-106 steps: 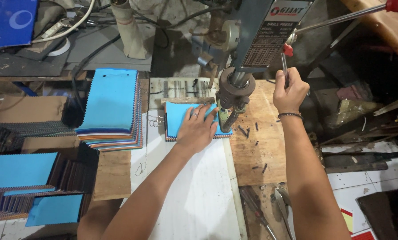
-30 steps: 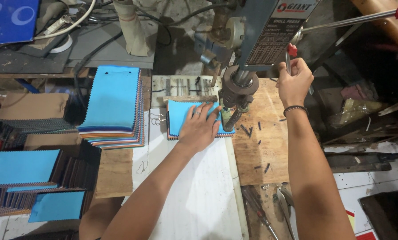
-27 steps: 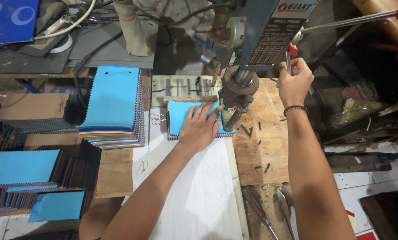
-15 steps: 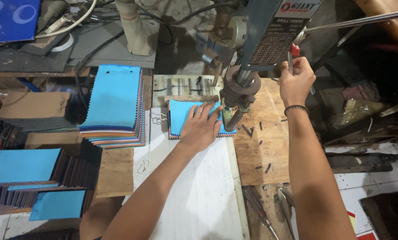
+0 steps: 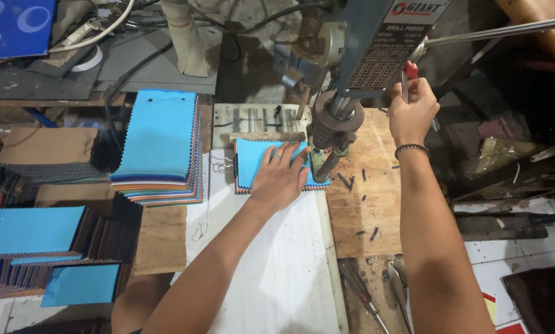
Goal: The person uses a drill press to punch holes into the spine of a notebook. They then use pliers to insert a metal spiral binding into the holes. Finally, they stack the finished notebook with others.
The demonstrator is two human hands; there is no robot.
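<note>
A person stands at a drill press, the left hand pressed flat, fingers spread, on a small stack of blue fabric swatches that lies on the white table right under the machine's chuck; the palm holds the stack down rather than closing around it. The right hand is raised beside the machine head, its grip closed around a feed lever tipped with a red knob, a dark bracelet on the wrist. A second, longer lever with a red end juts out to the right above it. The swatch stack sits between a wooden stop bar behind it and a bare plywood board to its right, where short dark punched scraps lie scattered. A binder clip lies just left of the stack. Farther left on the table stands a taller pile of pinked-edge swatches topped in blue, and at the left edge more swatch piles with blue top sheets sit beside brown cardboard-covered stacks. Hand tools lie at the lower edge of the board, near the person's right forearm.
</note>
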